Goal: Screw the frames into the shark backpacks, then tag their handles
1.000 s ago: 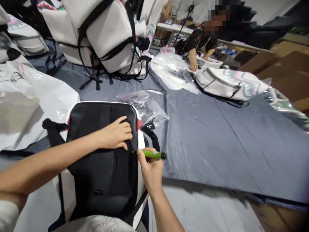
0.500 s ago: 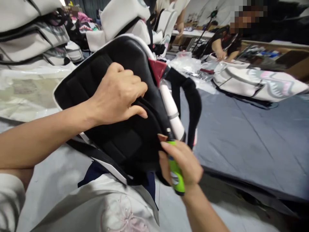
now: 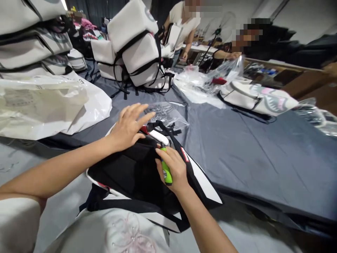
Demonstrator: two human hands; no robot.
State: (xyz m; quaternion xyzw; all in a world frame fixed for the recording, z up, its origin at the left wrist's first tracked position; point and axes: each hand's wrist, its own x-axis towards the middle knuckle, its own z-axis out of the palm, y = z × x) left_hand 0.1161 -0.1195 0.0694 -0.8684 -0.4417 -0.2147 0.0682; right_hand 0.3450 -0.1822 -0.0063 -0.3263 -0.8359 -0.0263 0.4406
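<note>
A white and black backpack (image 3: 126, 175) lies tilted at the table's near edge against my lap, its padded black back panel facing up. Above its far end is my left hand (image 3: 127, 128), fingers spread and holding nothing; I cannot tell whether it touches the bag. My right hand (image 3: 176, 167) is wrapped round a green pen-like tool (image 3: 166, 170) with a black neck, held over the panel near the bag's right edge. The tool's exact kind is unclear. A black shoulder strap with a red label (image 3: 184, 154) runs beside the right hand.
White backpacks (image 3: 142, 49) are stacked on the grey-covered table (image 3: 237, 151), with another stack (image 3: 31, 49) at left. A plastic bag (image 3: 97, 109) lies near left, clear film (image 3: 168, 114) ahead. Two people work beyond, near a backpack (image 3: 258, 96) at right.
The backpack has come down from a raised, upright position to lie flatter and lower. My left hand has opened from a curled grip on it. My right hand still holds the green tool.
</note>
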